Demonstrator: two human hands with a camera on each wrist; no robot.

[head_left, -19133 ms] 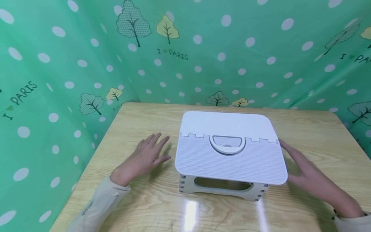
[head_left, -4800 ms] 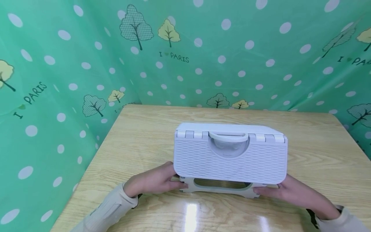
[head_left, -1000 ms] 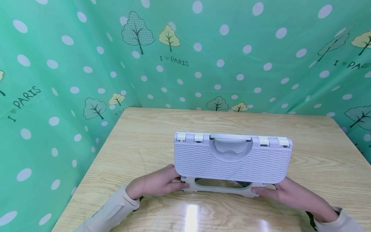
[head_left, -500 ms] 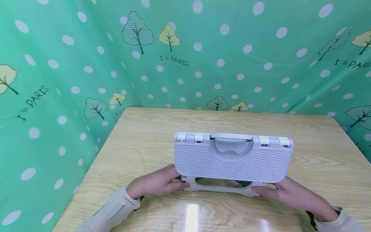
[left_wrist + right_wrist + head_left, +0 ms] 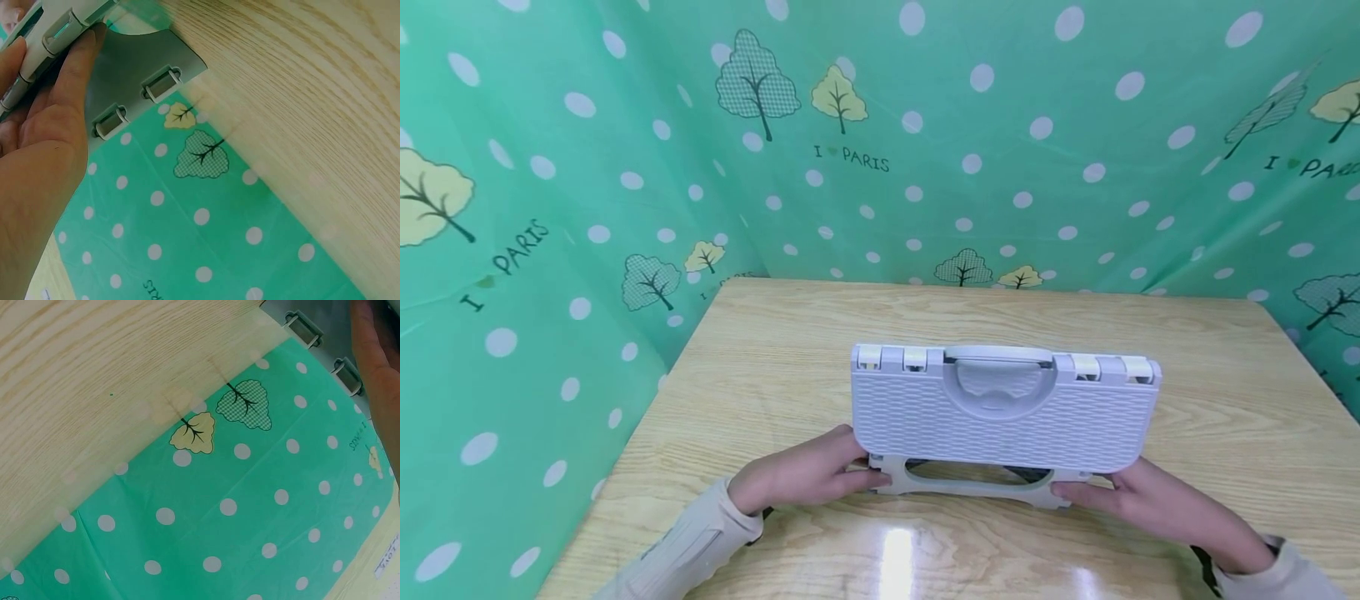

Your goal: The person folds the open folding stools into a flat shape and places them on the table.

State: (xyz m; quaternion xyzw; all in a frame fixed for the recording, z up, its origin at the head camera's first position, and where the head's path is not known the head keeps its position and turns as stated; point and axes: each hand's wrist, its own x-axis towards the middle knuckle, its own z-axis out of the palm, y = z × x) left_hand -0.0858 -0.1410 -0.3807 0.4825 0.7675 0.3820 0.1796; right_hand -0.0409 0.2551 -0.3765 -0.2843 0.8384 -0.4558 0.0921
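A white and pale grey folding stool is on the table in the head view, its textured top bent down along the hinge line, with the handle at the upper edge. My left hand grips the left end of the lower leg panel, thumb in front and fingers behind. At the right end my right hand pinches the same panel, its thumb on the front. The left wrist view has my left hand against the stool's underside. In the right wrist view my right hand shows only in part.
The stool rests on a wood-grain table whose back edge meets a green dotted curtain. Light glares off the tabletop in front of the stool.
Since 4.8 seconds ago the stool's top has folded further, and its rear half is now out of sight. Earlier still, the top lay flat and my left hand was off it. In the last second both hands stay put.
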